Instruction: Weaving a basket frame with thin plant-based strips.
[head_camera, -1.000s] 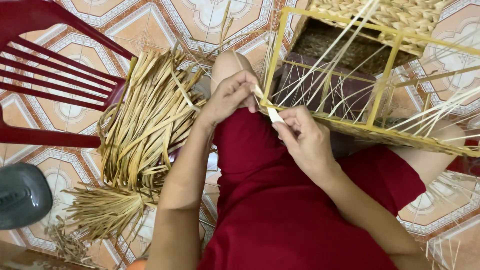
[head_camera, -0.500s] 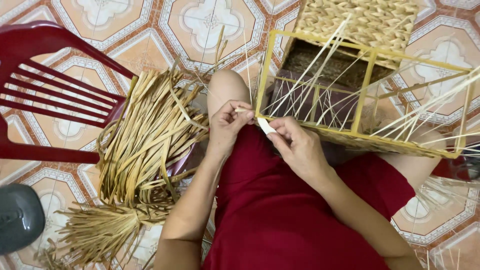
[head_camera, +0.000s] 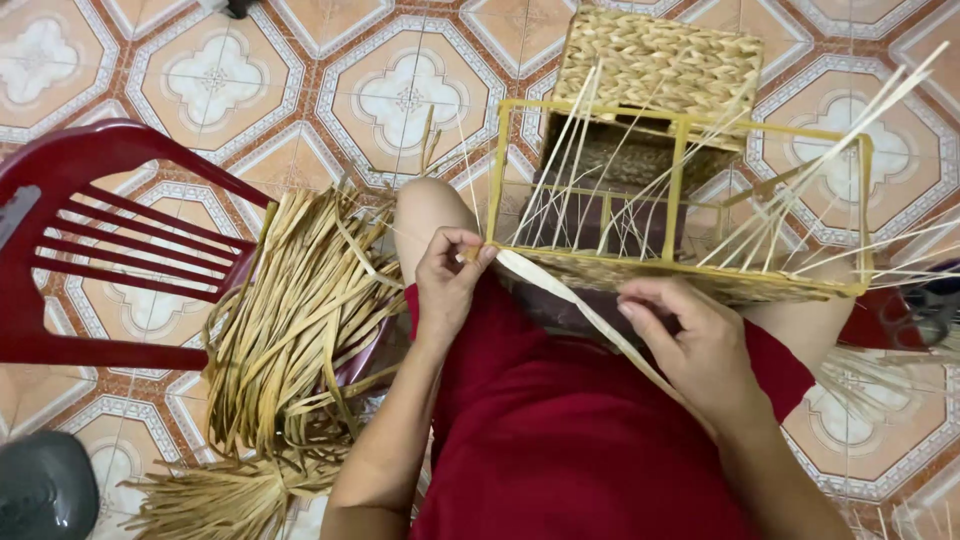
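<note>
Red skirt (head_camera: 560, 440) closest to cam, w/ the right hand (head_camera: 700, 345) sitting on the lap, fingers curled loosely round a flat pale strand (head_camera: 590, 318) and letting it slide thru. Left hand (head_camera: 450, 285) is pinching the strand's other end tight, thumb & forefinger closed, right at the near-left corner of the yellow wire frame (head_camera: 680, 160). Imo keeping it flat and taut, no twist, is what's making the row sit snug. Dried straw pile (head_camera: 290, 320) lying left, by the red chair (head_camera: 90, 240); finished woven basket (head_camera: 655, 65) sitting farthest back.
</note>
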